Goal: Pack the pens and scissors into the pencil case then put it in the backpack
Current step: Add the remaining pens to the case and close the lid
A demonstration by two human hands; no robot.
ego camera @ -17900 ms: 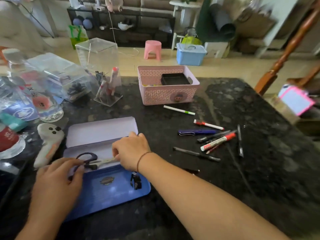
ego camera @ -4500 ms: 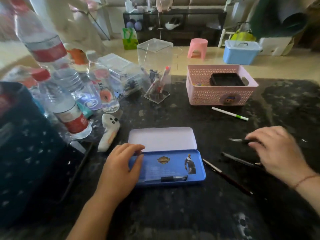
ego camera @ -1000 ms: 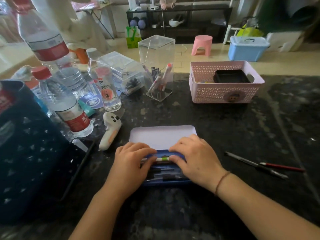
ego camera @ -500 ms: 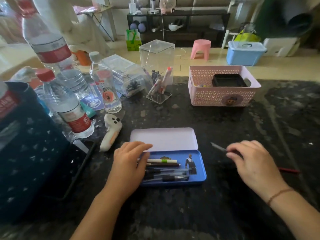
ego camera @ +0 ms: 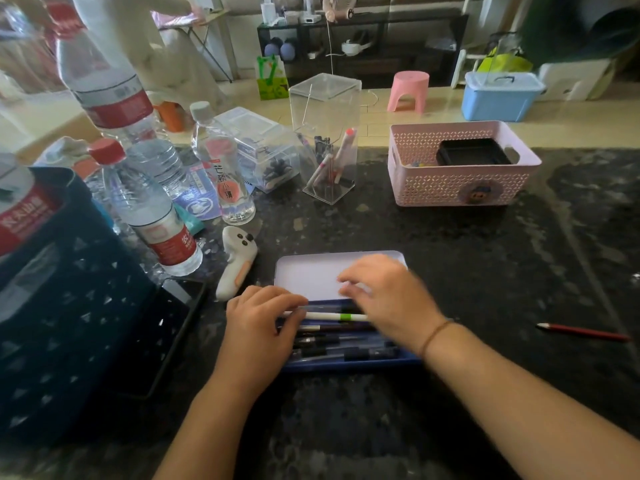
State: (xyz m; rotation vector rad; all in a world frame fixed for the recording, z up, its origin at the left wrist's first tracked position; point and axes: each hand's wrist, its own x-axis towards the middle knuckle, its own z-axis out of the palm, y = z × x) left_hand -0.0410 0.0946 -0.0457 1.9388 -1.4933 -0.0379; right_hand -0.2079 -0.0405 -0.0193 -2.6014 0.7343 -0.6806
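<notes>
The pencil case (ego camera: 346, 367) lies open in front of me, a blue tray with its white lid (ego camera: 311, 275) folded back. Several pens lie in the tray, the top one a white pen with a green band (ego camera: 341, 317). My left hand (ego camera: 256, 327) rests on the tray's left end and holds it. My right hand (ego camera: 388, 299) is over the tray's right half and the lid, blurred by motion, so what it holds is unclear. A red pen (ego camera: 581, 332) lies alone on the table to the right. The dark blue backpack (ego camera: 62, 323) stands at the left. No scissors show.
Water bottles (ego camera: 152, 216) crowd the table's left, with a white controller (ego camera: 235, 261) just left of the case. Behind stand a clear plastic box (ego camera: 325, 140) with markers and a pink basket (ego camera: 460, 185). A dark flat device (ego camera: 166, 327) lies beside the backpack.
My right hand has come back from the table's right side to over the case. The dark pen it was reaching for is gone from the table. Only the red pen stays there.
</notes>
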